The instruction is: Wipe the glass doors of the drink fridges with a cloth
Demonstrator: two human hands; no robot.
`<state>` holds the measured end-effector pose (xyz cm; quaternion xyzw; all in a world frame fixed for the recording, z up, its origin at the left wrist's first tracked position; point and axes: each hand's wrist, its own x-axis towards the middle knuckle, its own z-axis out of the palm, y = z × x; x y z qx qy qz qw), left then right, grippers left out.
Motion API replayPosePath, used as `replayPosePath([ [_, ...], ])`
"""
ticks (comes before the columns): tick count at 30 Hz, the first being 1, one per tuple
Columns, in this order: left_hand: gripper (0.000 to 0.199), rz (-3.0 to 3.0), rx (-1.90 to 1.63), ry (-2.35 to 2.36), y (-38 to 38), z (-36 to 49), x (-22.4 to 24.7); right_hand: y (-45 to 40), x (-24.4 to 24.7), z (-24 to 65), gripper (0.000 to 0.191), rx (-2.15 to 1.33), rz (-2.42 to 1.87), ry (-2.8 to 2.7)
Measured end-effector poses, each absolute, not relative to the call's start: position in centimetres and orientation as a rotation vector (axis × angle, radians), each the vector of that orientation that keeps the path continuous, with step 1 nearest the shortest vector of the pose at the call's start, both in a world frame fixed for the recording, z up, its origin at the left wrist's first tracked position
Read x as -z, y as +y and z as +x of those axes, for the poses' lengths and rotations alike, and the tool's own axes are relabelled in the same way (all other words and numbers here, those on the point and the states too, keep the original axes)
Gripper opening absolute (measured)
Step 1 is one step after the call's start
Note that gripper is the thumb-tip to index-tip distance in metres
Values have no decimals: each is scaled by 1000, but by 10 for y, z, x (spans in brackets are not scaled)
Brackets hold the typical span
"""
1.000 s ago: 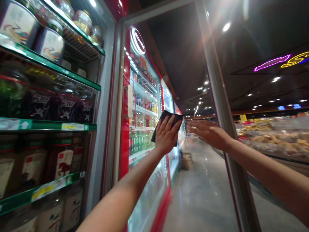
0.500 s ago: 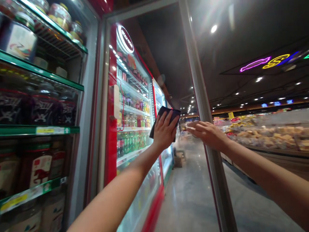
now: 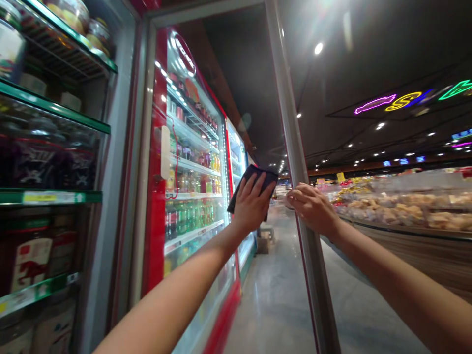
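Observation:
My left hand [image 3: 252, 204] presses a dark folded cloth [image 3: 236, 195] flat to the glass of an open fridge door, its fingers spread over the cloth. To its right, my right hand [image 3: 313, 209] has its fingers curled round the upright metal door frame [image 3: 317, 290]. The fingertips of that hand show on the glass side, with a faint reflection beside them.
On the left, fridge shelves [image 3: 51, 196] hold several jars and dark bottles. Through the glass stands a lit red drinks fridge [image 3: 155, 260] full of bottles. Boxes [image 3: 263, 244] sit on the aisle floor [image 3: 273, 305]. A display of packaged food [image 3: 398, 211] lies to the right.
The door and surroundings have shifted slightly left in view. My right hand's fingers, stretched out before, are now bent round the frame. The cloth stays under my left hand, tilted a little differently.

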<state>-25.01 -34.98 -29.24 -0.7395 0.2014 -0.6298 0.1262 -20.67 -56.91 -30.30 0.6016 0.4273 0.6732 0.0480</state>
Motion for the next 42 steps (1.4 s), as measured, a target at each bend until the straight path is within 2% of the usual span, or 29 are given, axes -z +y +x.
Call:
replayPosePath([
  [2, 50, -2131, 1748, 663, -342, -255, 314, -571, 306, -207, 24, -2106, 1841, 1241],
  [4, 51, -2115, 1702, 707, -342, -255, 315, -571, 309, -208, 23, -2176, 1820, 1183],
  [8, 50, -2146, 1842, 592, -375, -241, 269, -570, 312, -210, 25, -2338, 1785, 1106],
  [11, 51, -2221, 2000, 436, -405, -230, 260, -572, 311, -212, 53, -2397, 1773, 1136],
  [14, 53, -2227, 2015, 459, -417, -226, 295, -575, 309, -213, 80, -2426, 1859, 1110],
  [16, 58, -2196, 1992, 493, -417, -226, 321, -577, 307, -214, 89, -2445, 1926, 1071],
  [18, 61, -2179, 1955, 519, -415, -227, 326, -578, 305, -215, 94, -2437, 1961, 1041],
  [24, 57, -2309, 1986, 337, -427, -224, 268, -582, 303, -214, 94, -2355, 1996, 1013],
  [26, 56, -2303, 1999, 301, -432, -223, 287, -583, 304, -212, 94, -2363, 1996, 998],
  [30, 68, -2192, 1964, 315, -429, -229, 377, -583, 307, -209, 92, -2377, 1993, 969],
  [32, 72, -2103, 1904, 430, -420, -232, 397, -583, 308, -207, 90, -2369, 2014, 973],
  [35, 68, -2094, 1867, 495, -404, -237, 367, -584, 310, -205, 87, -2359, 2038, 981],
  [38, 60, -2192, 2031, 256, -391, -239, 320, -586, 313, -203, 80, -2347, 2004, 993],
  [40, 59, -2225, 2145, 72, -386, -240, 315, -587, 314, -203, 73, -2331, 1958, 1003],
  [42, 61, -2195, 2160, 89, -384, -242, 334, -587, 316, -204, 68, -2322, 1919, 1008],
])
